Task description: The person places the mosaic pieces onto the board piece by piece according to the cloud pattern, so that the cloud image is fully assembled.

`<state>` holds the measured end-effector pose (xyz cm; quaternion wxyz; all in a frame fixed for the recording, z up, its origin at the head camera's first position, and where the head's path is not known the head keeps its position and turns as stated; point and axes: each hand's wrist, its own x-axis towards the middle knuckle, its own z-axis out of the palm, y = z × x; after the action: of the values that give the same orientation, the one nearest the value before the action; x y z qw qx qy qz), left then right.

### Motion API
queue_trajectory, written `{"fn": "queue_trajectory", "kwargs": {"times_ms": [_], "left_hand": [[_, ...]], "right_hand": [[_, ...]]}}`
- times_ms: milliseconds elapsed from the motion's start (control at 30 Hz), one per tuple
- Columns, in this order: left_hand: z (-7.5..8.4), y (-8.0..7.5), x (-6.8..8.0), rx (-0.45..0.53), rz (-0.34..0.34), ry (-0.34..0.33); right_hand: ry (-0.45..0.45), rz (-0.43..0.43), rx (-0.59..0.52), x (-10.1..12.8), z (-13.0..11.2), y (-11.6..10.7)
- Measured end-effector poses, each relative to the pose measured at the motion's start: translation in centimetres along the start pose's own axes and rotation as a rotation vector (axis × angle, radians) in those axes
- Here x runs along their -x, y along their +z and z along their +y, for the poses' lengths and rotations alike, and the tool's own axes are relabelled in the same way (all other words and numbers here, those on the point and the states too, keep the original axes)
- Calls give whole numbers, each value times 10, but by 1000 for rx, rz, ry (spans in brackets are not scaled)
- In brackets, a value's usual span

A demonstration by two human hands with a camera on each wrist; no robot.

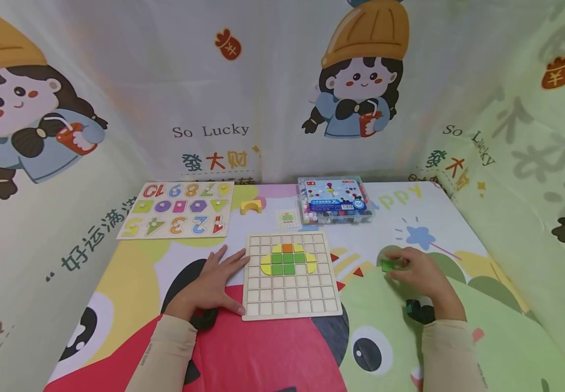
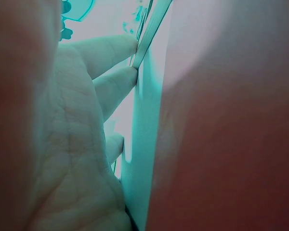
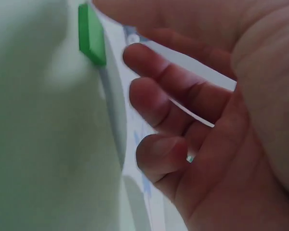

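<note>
So the wooden grid board sits flat on the cartoon mat right in front of the person, and the left hand lies spread beside its left edge, fingers straight with the tips pushed up against the frame. My guess is that's just to keep the board from sliding around. In the left wrist view you can see those fingertips butted against the board's thin edge, holding nothing.

The board already has a little picture near the top: green squares, an orange one above them, yellow pieces on both sides. The rest of the cells are bare.

The right hand is well off to the right of the board, resting on the mat, fingers curled, pinching a small green tile. In the right wrist view the tile sits at the fingertips with its edge on the mat, other fingers loosely bent below it.

At the back there's a number puzzle board, a clear box of pegs, a small pattern card and a yellow arch block, all out of the way
</note>
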<state>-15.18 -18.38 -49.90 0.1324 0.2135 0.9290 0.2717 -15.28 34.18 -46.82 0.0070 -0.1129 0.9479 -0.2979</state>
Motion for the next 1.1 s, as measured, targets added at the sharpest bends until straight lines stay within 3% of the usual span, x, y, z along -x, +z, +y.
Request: {"fn": "queue_trajectory", "kwargs": {"times_ms": [167, 633, 833, 1100], "left_hand": [[-1, 0, 0, -3, 4, 7], [-1, 1, 0, -4, 15, 7], [0, 1, 0, -6, 5, 3], [-1, 0, 1, 5, 10, 11]], "right_hand": [[17, -33, 0, 0, 5, 1], [-23, 22, 86, -4, 6, 9], [-123, 111, 100, -7, -15, 15], [-269, 91, 57, -23, -61, 34]]}}
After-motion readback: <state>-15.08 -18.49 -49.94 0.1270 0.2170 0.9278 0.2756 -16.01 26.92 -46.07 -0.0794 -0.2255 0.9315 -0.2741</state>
